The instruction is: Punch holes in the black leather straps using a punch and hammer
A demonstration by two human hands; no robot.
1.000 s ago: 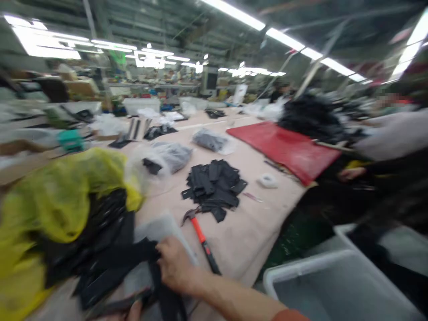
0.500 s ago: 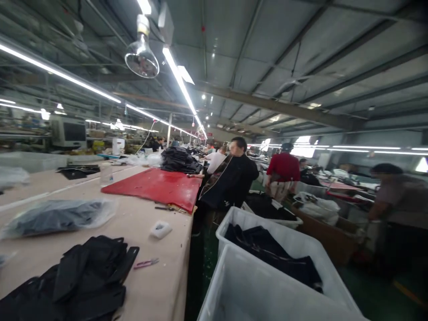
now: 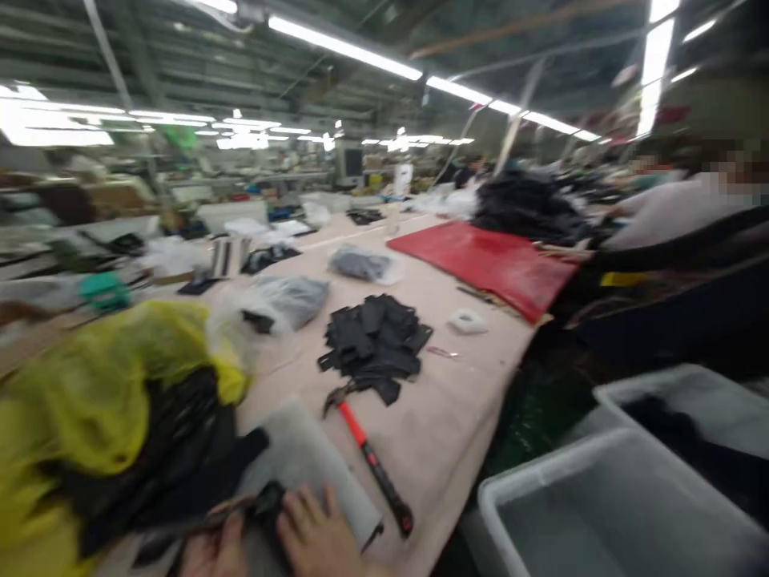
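Note:
At the bottom edge, my left hand (image 3: 217,553) is partly cut off and blurred. Its fingers are closed beside dark fabric (image 3: 270,513); whatever they grip is unclear. My right hand (image 3: 320,530) lies with fingers apart, on or just over the same dark fabric and a grey flat board (image 3: 306,449). Right of the board lies a claw hammer (image 3: 372,457) with a red and black handle. Beyond its head is a heap of black fabric pieces (image 3: 372,340). Yellow plastic (image 3: 114,385), with black fabric (image 3: 186,449) bunched in it, lies to the left.
A red sheet (image 3: 486,264) covers the table's far end, near a dark fabric stack (image 3: 522,204). Bagged items (image 3: 360,263), a white block (image 3: 467,321) and small snips (image 3: 443,352) lie about. White bins (image 3: 558,473) stand right, near a person in dark clothing (image 3: 690,304).
My view has swung left and down. Both my hands, the hammer, the grey board and the yellow plastic have come into view. The fabric heap now sits nearer the middle.

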